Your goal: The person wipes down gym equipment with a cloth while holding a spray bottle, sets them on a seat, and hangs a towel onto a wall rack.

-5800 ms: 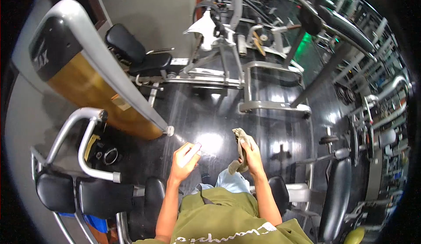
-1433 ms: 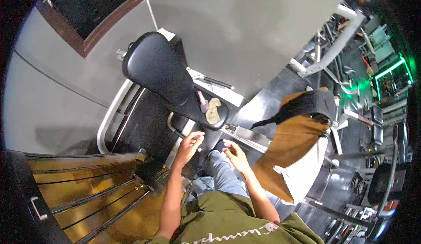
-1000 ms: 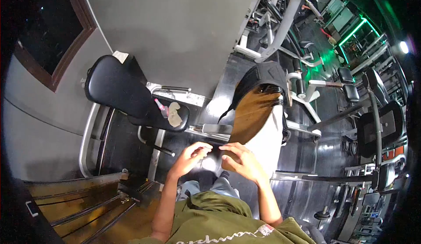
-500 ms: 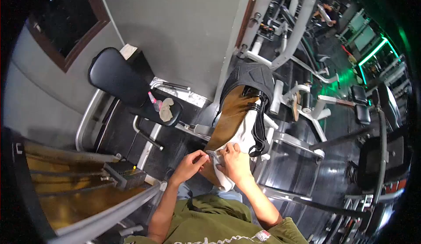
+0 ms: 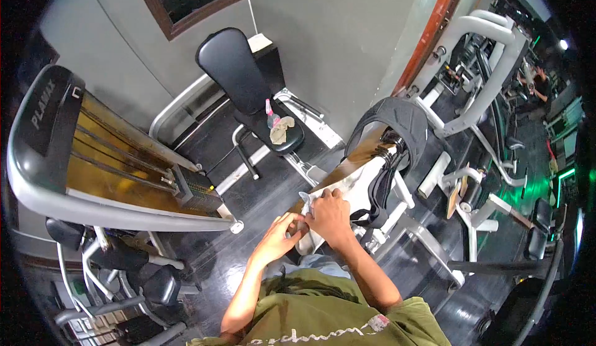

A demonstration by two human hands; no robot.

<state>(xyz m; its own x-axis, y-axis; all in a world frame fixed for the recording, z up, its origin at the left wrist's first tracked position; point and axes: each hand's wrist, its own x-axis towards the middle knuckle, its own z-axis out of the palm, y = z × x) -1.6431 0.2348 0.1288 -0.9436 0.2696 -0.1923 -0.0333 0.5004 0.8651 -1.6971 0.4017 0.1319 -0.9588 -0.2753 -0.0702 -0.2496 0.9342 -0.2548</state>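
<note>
Handling white cloth (image 5: pixel 357 188) near black machine seat (image 5: pixel 296 143)

Cloth lies to seat's right, nearer the wearer. Right hand (image 5: pixel 330 215) curled, gripping it; left hand (image 5: pixel 279 238) bent-fingered at its edge, hold unclear. Edge-handling step, seemingly; next move calls for a sure pinch.

Operator wear check. Top: olive-green T-shirt (image 5: pixel 310 305), loose fit, soft creases across the front. White script lettering (image 5: pixel 304 335) runs left to right on the chest at the near side; folds distort it, full word not legible. Small red-and-white patch (image 5: pixel 378 323) just past the lettering's right end. Short right sleeve (image 5: pixel 421 321), same olive. Bottoms: pale blue trousers (image 5: pixel 310 261), look like denim, visible only past the shirt's far edge. Left hand (image 5: pixel 277 240), right hand (image 5: pixel 330 218) and forearms (image 5: pixel 379 277): bare.
</note>
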